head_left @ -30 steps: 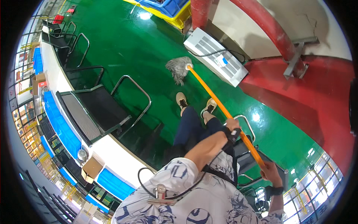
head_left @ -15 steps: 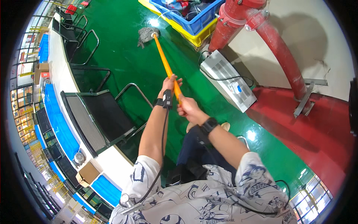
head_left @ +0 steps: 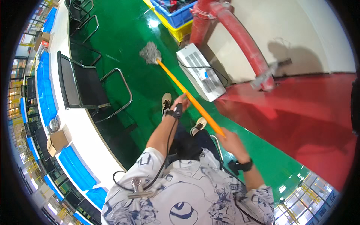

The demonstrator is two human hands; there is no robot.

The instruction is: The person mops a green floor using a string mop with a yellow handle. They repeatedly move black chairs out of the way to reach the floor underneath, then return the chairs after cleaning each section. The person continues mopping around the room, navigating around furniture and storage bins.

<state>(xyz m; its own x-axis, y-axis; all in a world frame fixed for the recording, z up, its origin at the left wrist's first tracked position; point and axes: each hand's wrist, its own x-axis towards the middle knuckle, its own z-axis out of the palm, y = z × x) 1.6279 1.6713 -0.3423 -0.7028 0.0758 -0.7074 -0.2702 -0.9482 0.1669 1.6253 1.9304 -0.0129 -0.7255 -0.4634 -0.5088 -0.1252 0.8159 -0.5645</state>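
Observation:
A mop with an orange handle (head_left: 203,110) and a grey string head (head_left: 150,52) slants across the green floor. Its head rests on the floor at the upper middle, and the handle runs down toward my right side. My right hand (head_left: 231,143) is closed round the top end of the handle. Farther down the shaft, my left hand (head_left: 180,102) grips it from the left, its fingers partly hidden by the handle. Both wrists wear black straps, and a cable runs up my left arm.
A white vented metal box (head_left: 201,71) with a black cable stands right of the mop, beside a red pipe (head_left: 243,39). Blue and yellow crates (head_left: 179,18) sit beyond. On the left are black chairs (head_left: 90,80) along a white table (head_left: 84,129). My shoes (head_left: 167,101) are below the mop.
My right hand has moved back and to the right with the handle's end, and my hands are farther apart. The mop head has come nearer. My view has shifted too.

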